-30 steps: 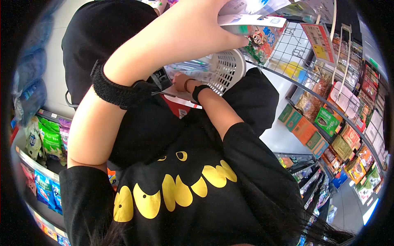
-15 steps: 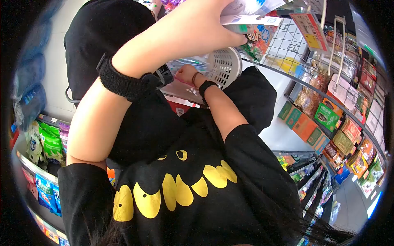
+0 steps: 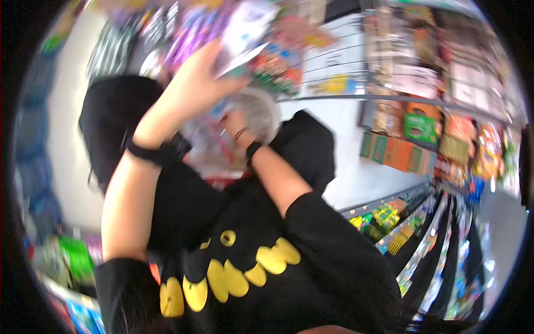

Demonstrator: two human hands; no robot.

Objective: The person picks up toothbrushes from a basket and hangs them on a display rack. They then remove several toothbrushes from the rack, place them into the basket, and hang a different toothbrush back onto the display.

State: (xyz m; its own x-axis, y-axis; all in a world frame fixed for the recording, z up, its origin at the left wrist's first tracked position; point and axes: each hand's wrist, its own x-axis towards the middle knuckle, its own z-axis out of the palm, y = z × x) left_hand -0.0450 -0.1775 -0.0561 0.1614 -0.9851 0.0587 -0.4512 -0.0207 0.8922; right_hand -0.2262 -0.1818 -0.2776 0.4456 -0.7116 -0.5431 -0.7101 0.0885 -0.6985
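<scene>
Frame quality: heavy motion blur throughout.
Left hand (image 3: 194, 83): raised at the hanging display, fingers closed around a snack packet (image 3: 245, 30).
Packet position: above the white basket (image 3: 260, 111), among other hanging packets.
Right hand (image 3: 232, 119): low, just beside the basket; grip lost in blur, cannot tell.
Surroundings: stocked shelves (image 3: 423, 133) to the right.

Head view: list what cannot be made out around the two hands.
Packets in the left hand: print unreadable, motion blur.
Right hand: fingers smeared by blur; grip unclear.
Basket: contents smeared, partly covered by both hands.
Shelf goods: labels blurred.
</scene>
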